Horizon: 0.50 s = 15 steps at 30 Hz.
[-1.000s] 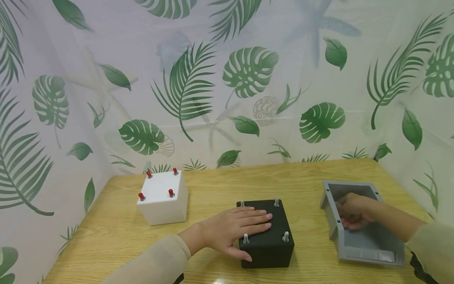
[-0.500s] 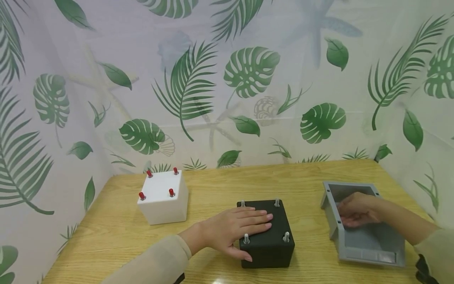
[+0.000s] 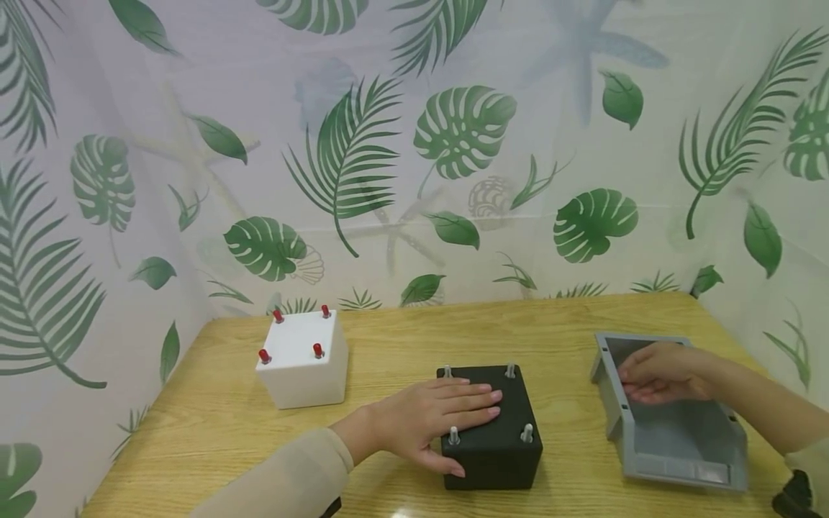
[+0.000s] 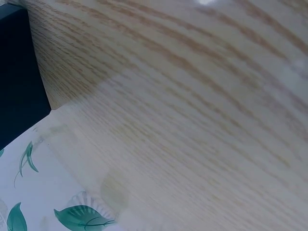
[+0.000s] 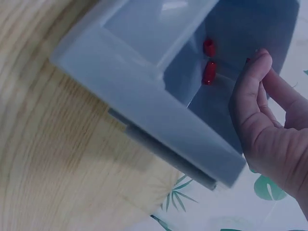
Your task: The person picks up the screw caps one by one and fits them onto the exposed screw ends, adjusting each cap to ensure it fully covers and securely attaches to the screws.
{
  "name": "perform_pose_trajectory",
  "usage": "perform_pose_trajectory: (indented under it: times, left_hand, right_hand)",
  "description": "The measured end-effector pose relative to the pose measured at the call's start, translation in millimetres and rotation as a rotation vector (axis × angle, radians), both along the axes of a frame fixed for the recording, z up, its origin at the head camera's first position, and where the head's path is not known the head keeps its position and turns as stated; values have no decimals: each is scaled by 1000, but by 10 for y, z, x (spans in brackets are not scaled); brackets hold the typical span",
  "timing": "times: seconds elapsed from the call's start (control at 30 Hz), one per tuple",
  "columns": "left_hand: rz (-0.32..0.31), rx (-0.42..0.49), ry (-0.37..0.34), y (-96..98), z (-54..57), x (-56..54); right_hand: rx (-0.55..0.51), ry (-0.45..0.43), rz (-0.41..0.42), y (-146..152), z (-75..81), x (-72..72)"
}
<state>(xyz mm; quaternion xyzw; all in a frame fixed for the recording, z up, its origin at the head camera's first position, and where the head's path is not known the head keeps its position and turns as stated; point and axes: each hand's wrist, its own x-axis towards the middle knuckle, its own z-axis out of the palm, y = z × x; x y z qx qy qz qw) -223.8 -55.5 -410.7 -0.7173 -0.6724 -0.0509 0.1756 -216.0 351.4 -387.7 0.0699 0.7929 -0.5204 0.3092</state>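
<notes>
In the head view my left hand (image 3: 430, 424) rests flat on the black box (image 3: 492, 460), fingers straight across its top and thumb down the near side. Bare metal bolts (image 3: 527, 434) stand up from the box's corners. My right hand (image 3: 667, 374) is inside the grey bin (image 3: 624, 439), its thumb and fingertips brought together. A sliver of red at those fingertips in the right wrist view looks like a red cap (image 5: 248, 60), mostly hidden by the fingers. Two more red caps (image 5: 209, 73) lie on the bin floor, apart from the hand.
A white box (image 3: 301, 381) with red caps (image 3: 318, 350) on its corner bolts stands at the left of the wooden table (image 3: 388, 345). Leaf-patterned cloth (image 3: 401, 180) hangs behind and at both sides. The left wrist view shows mostly tabletop and a black box edge (image 4: 21, 82).
My right hand has risen a little within the bin and its fingertips have come together. The left hand stays on the black box. The view has shifted slightly.
</notes>
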Motion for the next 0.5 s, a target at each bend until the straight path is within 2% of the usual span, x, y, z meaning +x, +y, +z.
perform_pose_trajectory:
  times: [0.5]
  left_hand:
    - [-2, 10, 15, 7, 11, 11]
  right_hand:
    - [16, 15, 51, -52, 228, 96]
